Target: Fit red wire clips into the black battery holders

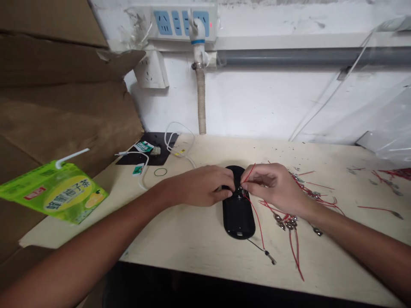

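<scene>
A black oblong device with rounded ends lies flat on the pale tabletop. Over its upper left part my left hand rests with curled fingers; what they hold, if anything, is hidden. At the device's upper right, my right hand pinches a thin red cord between thumb and fingers. Another stretch of red cord trails down beside the device towards a small metal clasp on a dark string. Right of the device lie several red cords with shiny metal beads.
A green drink carton with a straw stands at the left by brown cardboard. White cables and a black sheet lie at the back left. A ribbed hose hangs below the power strip. More red cords lie far right.
</scene>
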Available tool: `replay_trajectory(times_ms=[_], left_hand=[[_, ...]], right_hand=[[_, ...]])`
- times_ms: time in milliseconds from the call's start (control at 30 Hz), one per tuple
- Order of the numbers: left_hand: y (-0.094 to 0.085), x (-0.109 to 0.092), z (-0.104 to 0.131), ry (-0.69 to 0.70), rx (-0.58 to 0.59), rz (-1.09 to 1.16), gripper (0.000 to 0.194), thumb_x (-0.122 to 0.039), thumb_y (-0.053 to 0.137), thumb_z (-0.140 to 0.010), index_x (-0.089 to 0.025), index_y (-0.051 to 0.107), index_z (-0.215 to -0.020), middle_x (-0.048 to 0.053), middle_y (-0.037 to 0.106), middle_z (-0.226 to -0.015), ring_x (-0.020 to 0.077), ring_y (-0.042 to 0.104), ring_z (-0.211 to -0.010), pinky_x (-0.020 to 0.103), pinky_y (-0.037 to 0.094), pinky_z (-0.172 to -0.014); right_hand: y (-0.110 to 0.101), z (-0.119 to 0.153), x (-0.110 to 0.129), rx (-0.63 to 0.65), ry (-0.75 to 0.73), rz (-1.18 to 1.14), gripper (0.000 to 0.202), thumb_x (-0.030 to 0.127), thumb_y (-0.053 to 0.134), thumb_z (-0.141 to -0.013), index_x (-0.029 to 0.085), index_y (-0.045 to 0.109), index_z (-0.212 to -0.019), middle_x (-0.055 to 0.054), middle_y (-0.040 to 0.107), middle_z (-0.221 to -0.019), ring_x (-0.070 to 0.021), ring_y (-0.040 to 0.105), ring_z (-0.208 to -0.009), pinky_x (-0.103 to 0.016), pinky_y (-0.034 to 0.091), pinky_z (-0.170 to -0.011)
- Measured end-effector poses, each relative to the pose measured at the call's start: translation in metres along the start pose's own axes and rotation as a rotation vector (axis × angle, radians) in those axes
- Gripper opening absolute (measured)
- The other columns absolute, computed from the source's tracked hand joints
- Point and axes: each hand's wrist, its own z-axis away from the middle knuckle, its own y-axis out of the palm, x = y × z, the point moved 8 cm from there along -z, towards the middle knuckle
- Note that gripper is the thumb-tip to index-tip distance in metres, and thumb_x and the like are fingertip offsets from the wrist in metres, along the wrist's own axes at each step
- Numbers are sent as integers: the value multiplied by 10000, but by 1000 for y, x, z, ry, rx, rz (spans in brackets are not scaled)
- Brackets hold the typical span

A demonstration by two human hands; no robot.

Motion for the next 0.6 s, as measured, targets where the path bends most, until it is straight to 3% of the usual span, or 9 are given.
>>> replay_trajectory(times_ms=[167,300,433,600], left_hand=[[6,4,4,0,144,113,265,-168,603,-818,-181,617,-1083,60,593,-1109,87,543,-688,217,438,-643],[7,8,1,-2,87,61,229,-162,659,-790,-188,642,-1017,36,599,-1086,102,573,-765,215,435,-678],[8,3,-3,69,50,56,58,-181,619,-840,-181,661,-880,25,628,-943,129,593,-848,227,444,-737],[7,1,-4,92,43,28,83,-216,583,-873,-177,649,-840,27,625,-909,148,587,-894,256,448,-798]], right_hand=[[-2,0,-3,-20,24,24,82,210,610,-762,171,627,-691,-2,595,-672,-111,515,-617,-266,412,-576],[-3,-1,0,-5,12,23,80,220,620,-753,172,637,-692,-7,607,-674,-118,526,-620,-270,417,-575],[-1,1,4,36,-14,35,91,231,621,-759,172,646,-695,-13,613,-667,-120,524,-609,-265,409,-548],[2,2,7,64,-59,79,76,153,597,-745,176,662,-712,2,630,-667,-107,525,-598,-245,413,-544]])
